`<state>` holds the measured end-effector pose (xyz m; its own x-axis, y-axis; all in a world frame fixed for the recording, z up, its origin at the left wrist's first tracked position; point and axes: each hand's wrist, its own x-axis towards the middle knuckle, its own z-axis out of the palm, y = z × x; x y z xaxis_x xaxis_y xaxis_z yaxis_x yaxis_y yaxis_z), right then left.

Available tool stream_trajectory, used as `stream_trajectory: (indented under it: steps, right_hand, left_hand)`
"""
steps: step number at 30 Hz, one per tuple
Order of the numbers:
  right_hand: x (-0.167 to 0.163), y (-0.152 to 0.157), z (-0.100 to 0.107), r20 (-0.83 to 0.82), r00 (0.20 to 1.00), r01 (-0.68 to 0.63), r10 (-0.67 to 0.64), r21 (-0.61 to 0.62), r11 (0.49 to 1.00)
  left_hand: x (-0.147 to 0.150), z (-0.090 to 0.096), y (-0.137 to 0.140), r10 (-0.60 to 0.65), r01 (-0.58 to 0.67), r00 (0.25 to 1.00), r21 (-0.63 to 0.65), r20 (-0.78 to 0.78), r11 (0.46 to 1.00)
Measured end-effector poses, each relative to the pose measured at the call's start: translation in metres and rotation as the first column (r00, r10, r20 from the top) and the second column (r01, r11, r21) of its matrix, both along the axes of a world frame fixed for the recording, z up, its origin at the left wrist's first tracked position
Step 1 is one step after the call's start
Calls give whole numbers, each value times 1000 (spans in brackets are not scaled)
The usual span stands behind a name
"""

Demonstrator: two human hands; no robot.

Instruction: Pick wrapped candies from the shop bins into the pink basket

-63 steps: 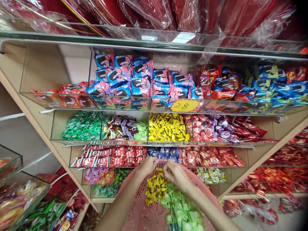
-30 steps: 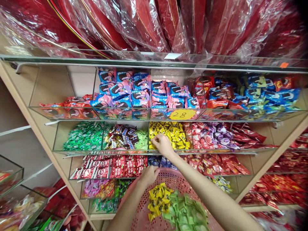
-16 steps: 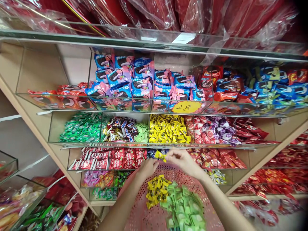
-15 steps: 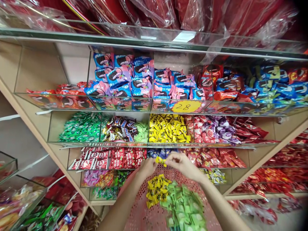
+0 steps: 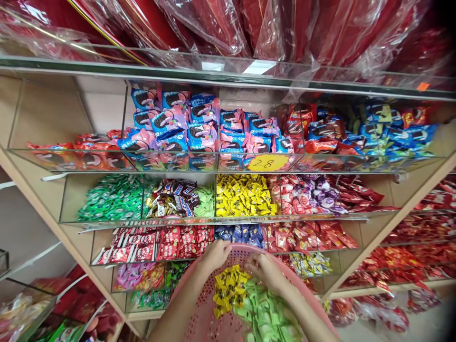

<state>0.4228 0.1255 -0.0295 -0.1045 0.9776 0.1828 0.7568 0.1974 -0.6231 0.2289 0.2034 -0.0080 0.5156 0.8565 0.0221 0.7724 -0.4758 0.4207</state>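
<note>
A pink perforated plastic basket (image 5: 197, 304) is in front of me, its far rim below the candy shelves. My left hand (image 5: 214, 255) has its fingers closed on the rim at the far left. Inside the basket, yellow-wrapped candies (image 5: 230, 289) lie in a pile beside a larger heap of light green wrapped candies (image 5: 269, 311). My right hand (image 5: 265, 270) is low over these piles, just inside the far right rim. Its fingers look bent but are smeared by motion, so whether they hold a candy is unclear.
Glass-fronted shelf bins hold yellow candies (image 5: 245, 195), green candies (image 5: 112, 197) and Snickers bars (image 5: 183, 194). Above them are blue and pink cookie packs (image 5: 169, 121) with a yellow price tag (image 5: 269, 163). Red plastic-wrapped goods (image 5: 228, 28) fill the top shelf.
Both hands pinched yellow candies above the basket earlier. Now the left is on the rim and the right has dropped into the basket. The basket's rim has come up into view.
</note>
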Motion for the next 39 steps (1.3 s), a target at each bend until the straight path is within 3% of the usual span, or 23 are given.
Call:
stream_trajectory:
  steps: [5,9,15,19,23,29,35,39]
  right_hand:
    - [-4,1,1,-76,996,55,-50,66,996]
    - [-8,-1,16,-151,984,117,-90,181,977]
    - [-5,3,72,-190,973,201,-132,412,889]
    - [-3,20,117,-36,961,255,-275,501,827]
    - [-9,39,149,175,852,375,-494,454,808]
    - [-16,53,161,401,750,428,-526,312,848]
    - [-8,56,155,377,765,448,-521,270,852]
    - [-2,55,157,253,807,448,-533,325,833]
  left_hand:
    - [1,-4,2,-2,2,1000,-6,22,1000]
    - [1,-5,3,-2,2,1000,7,19,1000]
    - [0,-6,4,7,-7,1000,-3,25,1000]
    - [0,-3,2,12,-12,1000,-11,22,1000]
    - [0,0,1,14,-13,999,-23,32,1000]
    - [0,-2,1,15,-15,1000,-8,27,1000]
    - [-1,-1,1,24,-24,999,-32,21,999]
    - [-1,-3,2,20,-19,999,-44,30,999]
